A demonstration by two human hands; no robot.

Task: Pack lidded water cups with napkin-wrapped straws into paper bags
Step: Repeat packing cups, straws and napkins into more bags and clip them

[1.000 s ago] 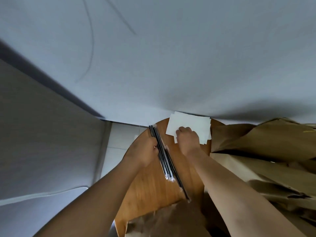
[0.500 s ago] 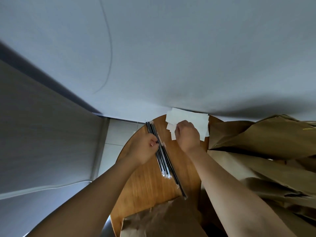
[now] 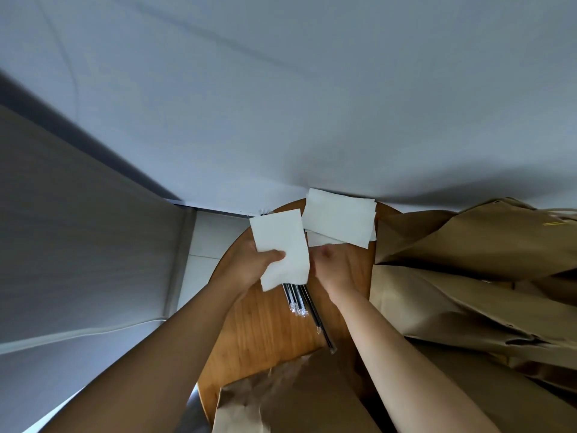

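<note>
My left hand (image 3: pixel 249 268) holds a single white napkin (image 3: pixel 281 245) above the round wooden table (image 3: pixel 262 335), with its thumb lying on top of the sheet. Just right of the napkin's edge is my right hand (image 3: pixel 335 270), with curled fingers; whether it touches the sheet is unclear. A bundle of black straws in clear wrappers (image 3: pixel 301 303) lies on the table, its far end hidden under the held napkin. The stack of white napkins (image 3: pixel 340 218) sits at the table's far edge. No cup is in view.
Crumpled brown paper bags (image 3: pixel 462 276) pile up along the right side of the table, and another brown bag (image 3: pixel 296 401) covers the near edge. A pale wall stands close behind the table. Tiled floor (image 3: pixel 206 245) shows to the left.
One napkin has come off the stack and now sits in my left hand, which has left the straws. My right hand has pulled back from the stack.
</note>
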